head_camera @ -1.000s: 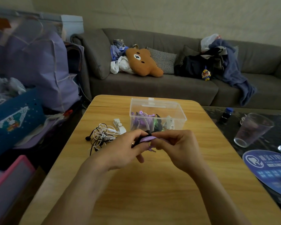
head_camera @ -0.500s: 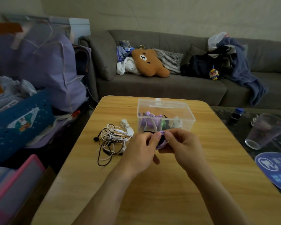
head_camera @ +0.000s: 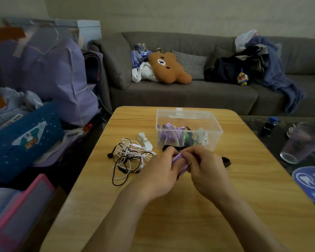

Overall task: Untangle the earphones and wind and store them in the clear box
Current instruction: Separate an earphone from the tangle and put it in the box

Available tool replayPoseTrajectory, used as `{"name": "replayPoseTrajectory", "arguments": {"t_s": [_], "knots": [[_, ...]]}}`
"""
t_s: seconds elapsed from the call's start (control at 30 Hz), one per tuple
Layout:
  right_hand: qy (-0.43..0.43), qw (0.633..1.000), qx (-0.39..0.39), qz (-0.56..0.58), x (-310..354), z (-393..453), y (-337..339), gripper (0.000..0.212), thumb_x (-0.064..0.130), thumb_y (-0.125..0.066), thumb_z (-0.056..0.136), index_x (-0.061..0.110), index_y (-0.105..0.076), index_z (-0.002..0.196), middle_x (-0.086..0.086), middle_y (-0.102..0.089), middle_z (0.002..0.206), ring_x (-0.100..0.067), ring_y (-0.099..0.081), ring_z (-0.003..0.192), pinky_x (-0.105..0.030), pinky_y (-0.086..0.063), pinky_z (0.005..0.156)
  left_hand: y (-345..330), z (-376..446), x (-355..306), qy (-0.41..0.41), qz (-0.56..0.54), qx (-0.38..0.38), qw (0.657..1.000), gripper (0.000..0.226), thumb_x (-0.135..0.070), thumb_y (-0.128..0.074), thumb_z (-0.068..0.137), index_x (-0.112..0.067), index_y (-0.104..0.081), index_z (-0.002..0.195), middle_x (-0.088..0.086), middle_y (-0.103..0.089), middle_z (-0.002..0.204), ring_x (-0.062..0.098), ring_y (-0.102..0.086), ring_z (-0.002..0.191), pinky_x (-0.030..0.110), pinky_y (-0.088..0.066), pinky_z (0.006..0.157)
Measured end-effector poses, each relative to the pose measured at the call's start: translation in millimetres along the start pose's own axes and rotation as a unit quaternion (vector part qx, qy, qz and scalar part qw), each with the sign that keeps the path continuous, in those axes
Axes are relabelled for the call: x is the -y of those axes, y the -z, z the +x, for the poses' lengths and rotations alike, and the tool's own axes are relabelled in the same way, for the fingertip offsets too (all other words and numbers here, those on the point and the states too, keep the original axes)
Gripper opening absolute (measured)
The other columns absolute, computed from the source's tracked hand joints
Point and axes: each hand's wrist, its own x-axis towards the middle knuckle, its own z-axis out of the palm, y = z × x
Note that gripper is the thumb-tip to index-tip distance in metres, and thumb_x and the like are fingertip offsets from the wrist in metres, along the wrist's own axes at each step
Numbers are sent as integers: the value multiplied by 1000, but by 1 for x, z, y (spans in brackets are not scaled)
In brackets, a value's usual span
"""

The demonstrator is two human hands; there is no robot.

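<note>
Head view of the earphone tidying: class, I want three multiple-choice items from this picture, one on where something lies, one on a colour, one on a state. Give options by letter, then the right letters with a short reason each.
1. Where does the tangled pile of earphones lie relative to the clear box?
A. inside it
B. on the table to its left
C. on the sofa

2. What colour is the earphone cable held between the two hands?
A. purple
B. red
C. yellow

3. What is the state of the clear box?
A. lid shut and empty
B. tipped on its side
C. upright, open on top, with wound earphones inside

Answers:
1 B, the black and white cords sit on the wooden table left of the box.
2 A, the left hand and right hand both pinch a lilac cable with its plug showing.
3 C, purple, green, black and white bundles show through its walls.
</note>
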Motion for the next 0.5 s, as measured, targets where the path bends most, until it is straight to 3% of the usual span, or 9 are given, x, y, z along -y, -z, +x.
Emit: {"name": "replayPoseTrajectory", "arguments": {"t_s": [0.17, 0.27, 0.5], "knots": [[0, 1000, 15, 27, 9, 0, 4, 16, 12, -57, 100, 20, -71, 97, 11, -68, 68, 7, -64, 65, -9, -47, 59, 3, -1, -5, 0, -104, -58, 993, 19, -31, -50, 103, -19, -65, 104, -1, -67, 91, 18, -71, 62, 40, -61, 60], [0, 999, 23, 41, 10, 3, 8, 14, 15, -59, 99, 21, -71, 104, 11, -70, 74, 5, -65, 69, -13, -49, 62, -2, 0, -5, 4, -180, -86, 980, 19, -28, -51, 103, -18, -68, 103, 1, -67, 92, 18, -71, 76, 34, -62, 59], [3, 998, 25, 49, 10, 3, 11, 18, 12, -60, 98, 26, -69, 106, 11, -72, 87, -2, -69, 77, -22, -57, 66, -8, 7, -4, 35, -264, -86, 960, 28, -24, -49, 104, -15, -67, 84, 14, -69, 85, 31, -71, 77, 41, -63, 65]]}}
